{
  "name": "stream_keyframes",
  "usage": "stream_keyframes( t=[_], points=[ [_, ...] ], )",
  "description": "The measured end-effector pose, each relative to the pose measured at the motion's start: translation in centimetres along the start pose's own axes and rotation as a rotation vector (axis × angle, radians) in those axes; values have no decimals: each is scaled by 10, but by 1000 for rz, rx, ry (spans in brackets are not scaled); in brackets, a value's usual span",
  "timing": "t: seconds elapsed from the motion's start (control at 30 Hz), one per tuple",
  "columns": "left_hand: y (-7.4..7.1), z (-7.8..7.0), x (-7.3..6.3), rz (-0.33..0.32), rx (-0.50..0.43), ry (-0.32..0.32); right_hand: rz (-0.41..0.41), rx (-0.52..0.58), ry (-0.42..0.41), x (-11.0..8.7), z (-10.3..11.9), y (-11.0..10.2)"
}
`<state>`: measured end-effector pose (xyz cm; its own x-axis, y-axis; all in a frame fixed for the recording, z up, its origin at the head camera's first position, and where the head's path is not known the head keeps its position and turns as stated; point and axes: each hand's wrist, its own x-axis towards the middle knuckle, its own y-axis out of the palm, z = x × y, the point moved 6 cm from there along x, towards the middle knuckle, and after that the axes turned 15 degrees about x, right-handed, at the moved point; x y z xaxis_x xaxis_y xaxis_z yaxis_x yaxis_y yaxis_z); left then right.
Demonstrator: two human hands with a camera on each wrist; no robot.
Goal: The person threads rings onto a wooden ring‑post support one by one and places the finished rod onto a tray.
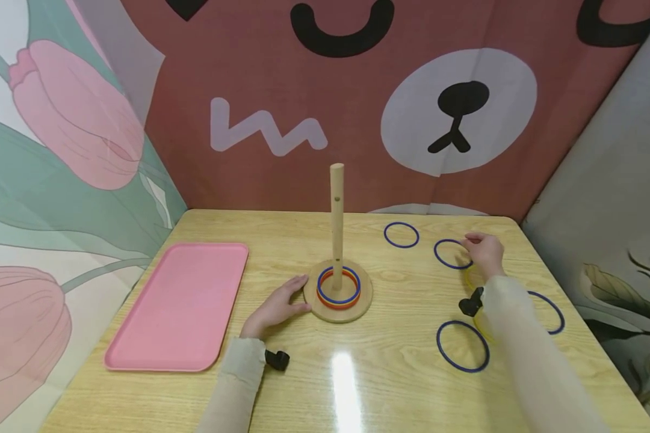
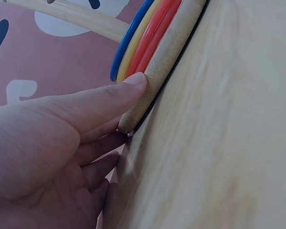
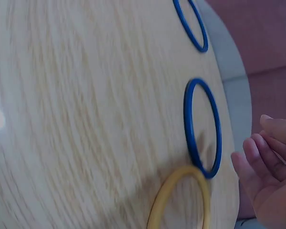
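Note:
My left hand [image 1: 276, 310] touches the left rim of a round wooden base [image 1: 336, 316], its thumb [image 2: 105, 101] straight against the edge. From this base rises an upright wooden peg [image 1: 337, 216]. Around the peg's foot lie stacked rings: a blue ring [image 2: 118, 57] on top, a yellow one [image 2: 139, 29] below it, then red rings [image 2: 155, 31]. My right hand [image 1: 484, 252] hovers beside a blue ring [image 3: 188, 119] at the far right of the table. Its fingers are loosely bent, apart from the ring, and hold nothing.
Another blue ring [image 1: 385, 236] lies near the back edge. A yellow ring [image 3: 163, 195] adjoins the blue one by my right hand. More blue rings [image 1: 439, 343] and a partly hidden yellow one lie nearer and under the right sleeve. A pink tray [image 1: 179, 307] is at left.

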<state>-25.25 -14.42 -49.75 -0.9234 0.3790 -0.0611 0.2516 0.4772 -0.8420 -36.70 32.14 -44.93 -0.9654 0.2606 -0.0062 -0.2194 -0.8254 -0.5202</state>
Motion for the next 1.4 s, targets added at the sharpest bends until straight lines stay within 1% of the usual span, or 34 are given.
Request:
stream_keyframes(
  t=[0.2,0.37,0.43,0.53,0.67,0.8,0.93,1.17,1.3,1.4],
  points=[
    [0,0,1,0,-7,-5,-5,-56,-17,2,-13,-7],
    [0,0,1,4,6,-10,45,-112,-17,-2,-19,-7],
    [1,0,1,7,5,-16,67,-116,-13,-4,-22,-5],
    [1,1,0,11,0,-22,78,-145,-33,-2,-26,0],
    [1,1,0,12,2,-20,91,-208,-98,3,-30,9],
    [1,1,0,10,-2,-20,118,-241,-139,5,-26,19],
    [1,1,0,8,-3,-23,136,-233,-140,2,-17,28],
    [1,2,1,-1,3,-12,146,-251,-179,-6,-4,33],
    [1,3,2,2,11,-11,151,-246,-176,-9,-1,34],
    [1,2,1,7,11,-11,170,-236,-149,-10,-3,36]
  ],
)
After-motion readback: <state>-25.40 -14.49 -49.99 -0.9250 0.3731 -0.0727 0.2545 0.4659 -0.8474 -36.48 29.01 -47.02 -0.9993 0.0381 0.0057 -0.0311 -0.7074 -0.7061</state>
